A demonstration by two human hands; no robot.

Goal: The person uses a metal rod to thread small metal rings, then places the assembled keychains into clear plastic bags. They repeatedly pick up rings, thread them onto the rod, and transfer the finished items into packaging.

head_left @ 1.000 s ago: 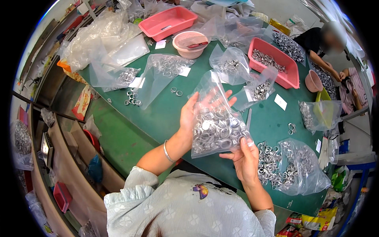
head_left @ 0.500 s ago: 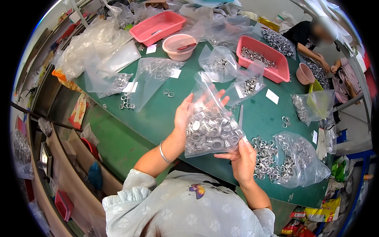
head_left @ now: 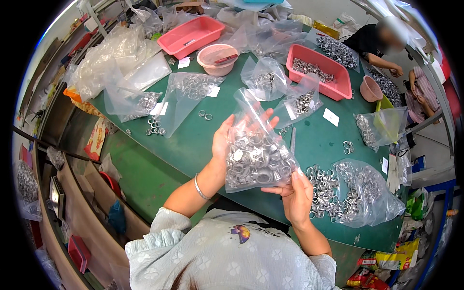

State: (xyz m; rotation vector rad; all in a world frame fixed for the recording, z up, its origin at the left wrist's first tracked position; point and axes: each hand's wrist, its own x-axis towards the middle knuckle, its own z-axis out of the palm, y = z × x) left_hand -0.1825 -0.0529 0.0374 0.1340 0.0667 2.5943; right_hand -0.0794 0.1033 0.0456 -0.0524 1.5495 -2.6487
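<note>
A clear plastic bag [head_left: 261, 162] full of silvery metal rings is held up over the near edge of the green table, tilted. My left hand [head_left: 227, 137] supports its left side and back, some fingers showing through the film. At the lower right corner my right hand [head_left: 296, 193] pinches the bag between thumb and fingers. Just right of that hand lies a loose pile of metal rings [head_left: 325, 191], partly spilling from an open clear bag [head_left: 369, 195]. Behind the held bag are a metal ruler [head_left: 293, 140] and a few rings.
Farther back stand a pink tray [head_left: 340, 84] with rings, another pink tray [head_left: 191, 36] and a round pink basin [head_left: 217, 59]. Several ring-filled bags [head_left: 188, 89] and white paper slips [head_left: 331, 117] lie about. A co-worker's hand [head_left: 395, 70] is at the far right.
My hands and the held bag stay nearly in place. The co-worker's hand at the far right has lifted away from the ring pile. The view has shifted slightly.
</note>
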